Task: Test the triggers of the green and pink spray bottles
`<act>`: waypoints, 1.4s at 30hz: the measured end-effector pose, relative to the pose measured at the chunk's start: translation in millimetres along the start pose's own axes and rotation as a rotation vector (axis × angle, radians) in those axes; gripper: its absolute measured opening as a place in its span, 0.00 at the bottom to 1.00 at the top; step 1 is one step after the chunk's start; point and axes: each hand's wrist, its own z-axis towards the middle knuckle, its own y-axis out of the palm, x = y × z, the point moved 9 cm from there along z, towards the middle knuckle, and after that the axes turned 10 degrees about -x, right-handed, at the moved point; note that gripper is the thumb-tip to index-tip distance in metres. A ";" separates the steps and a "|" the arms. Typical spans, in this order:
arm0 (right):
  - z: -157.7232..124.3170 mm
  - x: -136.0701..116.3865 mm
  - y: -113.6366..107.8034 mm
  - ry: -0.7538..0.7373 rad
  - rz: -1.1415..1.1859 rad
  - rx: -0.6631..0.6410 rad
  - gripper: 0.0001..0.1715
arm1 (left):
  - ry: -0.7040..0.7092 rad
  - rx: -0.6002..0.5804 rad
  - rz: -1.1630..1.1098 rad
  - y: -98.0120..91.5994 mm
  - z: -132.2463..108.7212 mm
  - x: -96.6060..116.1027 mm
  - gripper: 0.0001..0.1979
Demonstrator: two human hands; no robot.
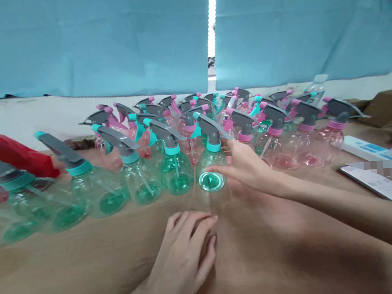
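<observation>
My right hand (247, 165) reaches forward with its fingers around the side of a clear green spray bottle (211, 166) with a grey trigger and teal collar, standing upright on the wooden table (90, 264). My left hand (187, 252) lies flat on the table in front of that bottle, fingers stretched out, holding nothing. More green spray bottles (137, 174) stand in a row to the left of the held one.
Several pink spray bottles (304, 143) crowd behind and to the right. A red bag (13, 157) lies at the far left. White boxes (372, 146) and a paper lie at the right edge. A blue curtain (106, 41) hangs behind.
</observation>
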 end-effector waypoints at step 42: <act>-11.1 76.4 -38.9 0.250 0.017 0.096 0.47 | -0.135 -0.088 -0.055 8.8 4.5 -17.8 0.13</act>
